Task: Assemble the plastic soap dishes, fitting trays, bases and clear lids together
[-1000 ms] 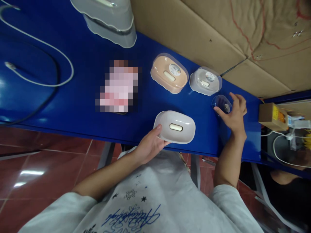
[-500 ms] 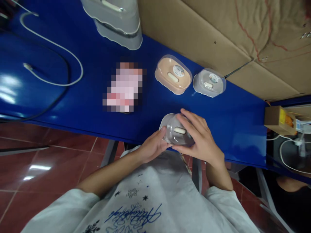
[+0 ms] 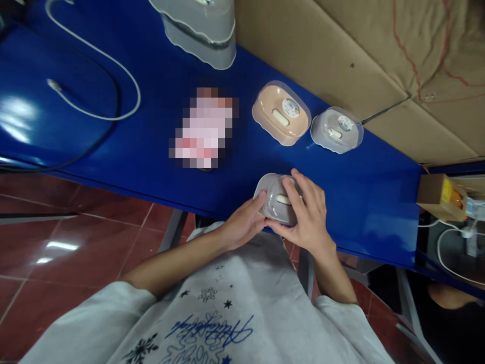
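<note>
Between my hands, at the front edge of the blue table [image 3: 359,202], is a small grey plastic box with a clear lid [image 3: 278,194] and a pale oval handle on top. My left hand [image 3: 248,220] grips its left end, thumb on the lid. My right hand [image 3: 308,217] wraps the right side, with fingers over the lid and thumb at the near edge. Beyond them stand a peach box with a clear lid [image 3: 281,115] and another grey box with a clear lid [image 3: 336,130], each bearing a round sticker.
A pixelated flat pink item [image 3: 204,129] lies left of the boxes. Stacked larger grey boxes [image 3: 200,38] stand at the back. A white cable [image 3: 125,81] curls on the left. Brown cardboard [image 3: 326,55] lines the far edge; a small carton [image 3: 435,194] is at right.
The right hand has shifted left over the lid, its thumb now nearer the left hand. Both hands still hold the box. The whole view has shifted slightly.
</note>
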`<state>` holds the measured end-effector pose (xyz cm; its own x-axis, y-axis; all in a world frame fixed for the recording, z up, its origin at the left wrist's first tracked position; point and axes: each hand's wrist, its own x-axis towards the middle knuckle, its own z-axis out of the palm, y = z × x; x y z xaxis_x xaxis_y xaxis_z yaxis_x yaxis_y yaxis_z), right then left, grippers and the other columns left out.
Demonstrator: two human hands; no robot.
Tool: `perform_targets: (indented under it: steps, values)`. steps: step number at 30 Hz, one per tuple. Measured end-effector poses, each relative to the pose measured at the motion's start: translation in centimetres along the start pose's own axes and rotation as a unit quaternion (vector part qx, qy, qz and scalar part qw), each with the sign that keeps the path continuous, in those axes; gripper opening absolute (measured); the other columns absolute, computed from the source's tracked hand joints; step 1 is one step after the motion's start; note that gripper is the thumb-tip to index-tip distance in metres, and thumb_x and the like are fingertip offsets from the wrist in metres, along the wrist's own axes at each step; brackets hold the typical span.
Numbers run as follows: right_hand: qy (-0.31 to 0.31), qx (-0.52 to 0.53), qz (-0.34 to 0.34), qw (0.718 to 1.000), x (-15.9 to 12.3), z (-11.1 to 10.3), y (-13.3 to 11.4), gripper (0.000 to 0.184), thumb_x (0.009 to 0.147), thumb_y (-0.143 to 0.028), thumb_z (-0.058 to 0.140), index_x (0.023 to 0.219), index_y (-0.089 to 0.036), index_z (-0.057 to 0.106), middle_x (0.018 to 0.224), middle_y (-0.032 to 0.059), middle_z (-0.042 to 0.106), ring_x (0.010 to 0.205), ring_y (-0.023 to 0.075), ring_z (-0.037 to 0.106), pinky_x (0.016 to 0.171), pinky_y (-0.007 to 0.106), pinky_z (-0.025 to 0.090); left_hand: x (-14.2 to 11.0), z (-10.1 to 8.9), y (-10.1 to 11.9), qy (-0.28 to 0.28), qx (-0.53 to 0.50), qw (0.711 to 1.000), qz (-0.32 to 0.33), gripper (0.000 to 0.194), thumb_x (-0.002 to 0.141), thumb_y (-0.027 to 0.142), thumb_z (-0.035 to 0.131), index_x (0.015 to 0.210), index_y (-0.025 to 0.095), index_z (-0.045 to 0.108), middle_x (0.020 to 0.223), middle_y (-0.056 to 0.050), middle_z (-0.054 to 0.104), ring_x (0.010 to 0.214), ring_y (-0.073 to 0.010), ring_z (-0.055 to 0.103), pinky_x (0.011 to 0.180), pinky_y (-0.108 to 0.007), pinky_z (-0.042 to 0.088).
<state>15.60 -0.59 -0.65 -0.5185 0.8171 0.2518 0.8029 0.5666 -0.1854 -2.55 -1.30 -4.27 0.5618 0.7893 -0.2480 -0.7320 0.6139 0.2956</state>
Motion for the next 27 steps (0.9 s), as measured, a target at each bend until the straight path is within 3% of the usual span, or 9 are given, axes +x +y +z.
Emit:
perform_targets:
  steps: [6,10,14,18,21,23,27]
  values:
    - [-0.037,0.001,-0.002,0.999,-0.1,-1.3,-0.1,0.100,0.096,-0.059,0.073,0.174,-0.028,0.019,0.168,0.0209,0.048,0.153,0.0414,0.051,0.118,0.059,0.048,0.1,-0.5,-0.2,0.000,0.023,0.999,-0.026,0.063,0.100,0.062,0.069,0.147,0.022,0.068,0.142,-0.013,0.076,0.153,-0.0343,0.054,0.131,-0.051,0.036]
    - [-0.045,-0.005,0.013,0.999,-1.5,-2.3,1.1,0.096,0.096,-0.055,0.076,0.173,-0.028,0.025,0.167,0.0208,0.050,0.151,0.0409,0.053,0.115,0.059,0.050,-0.1,-1.1,-0.1,-0.025,0.031,0.999,-0.024,0.054,0.104,0.052,0.067,0.151,0.025,0.065,0.157,-0.013,0.065,0.158,-0.0358,0.047,0.134,-0.056,0.030]
    - [-0.050,-0.038,0.080,0.995,-3.7,-3.2,4.2,0.091,0.095,-0.055,0.078,0.169,-0.027,0.033,0.166,0.0200,0.053,0.149,0.0421,0.056,0.112,0.060,0.051,-0.4,-1.6,0.0,-0.030,0.049,0.998,-0.024,0.053,0.106,0.041,0.065,0.158,0.029,0.059,0.167,-0.013,0.055,0.165,-0.0359,0.036,0.136,-0.058,0.021]
    - [-0.050,-0.098,0.119,0.987,-5.2,-4.5,8.1,0.087,0.096,-0.058,0.076,0.168,-0.028,0.037,0.169,0.0213,0.049,0.155,0.0449,0.050,0.121,0.069,0.039,-0.6,-1.7,0.1,-0.038,0.070,0.997,-0.020,0.052,0.105,0.041,0.067,0.155,0.031,0.062,0.171,-0.012,0.050,0.166,-0.0377,0.033,0.135,-0.059,0.022]
    - [0.004,-0.178,0.157,0.971,-4.9,-5.3,9.4,0.085,0.097,-0.056,0.076,0.168,-0.029,0.040,0.176,0.0242,0.036,0.162,0.0497,0.036,0.125,0.076,0.028,-0.5,-1.6,0.2,-0.042,0.080,0.996,-0.018,0.050,0.105,0.042,0.067,0.154,0.031,0.063,0.171,-0.012,0.050,0.164,-0.0387,0.035,0.134,-0.060,0.025]
    - [0.025,-0.157,0.145,0.977,-3.9,-5.5,9.0,0.086,0.095,-0.054,0.078,0.169,-0.029,0.040,0.177,0.0234,0.035,0.162,0.0491,0.036,0.125,0.074,0.031,-0.5,-1.5,0.2,-0.042,0.090,0.995,-0.016,0.049,0.105,0.042,0.066,0.152,0.029,0.064,0.169,-0.013,0.051,0.163,-0.0397,0.036,0.132,-0.061,0.027]
    - [-0.011,-0.018,0.040,0.999,-0.5,-4.5,7.0,0.069,0.103,-0.044,0.070,0.166,-0.034,0.042,0.165,0.0141,0.056,0.152,0.0375,0.055,0.123,0.062,0.044,-0.5,-1.4,0.2,-0.026,0.105,0.994,-0.013,0.044,0.103,0.042,0.068,0.144,0.025,0.070,0.163,-0.016,0.058,0.159,-0.0409,0.043,0.129,-0.061,0.033]
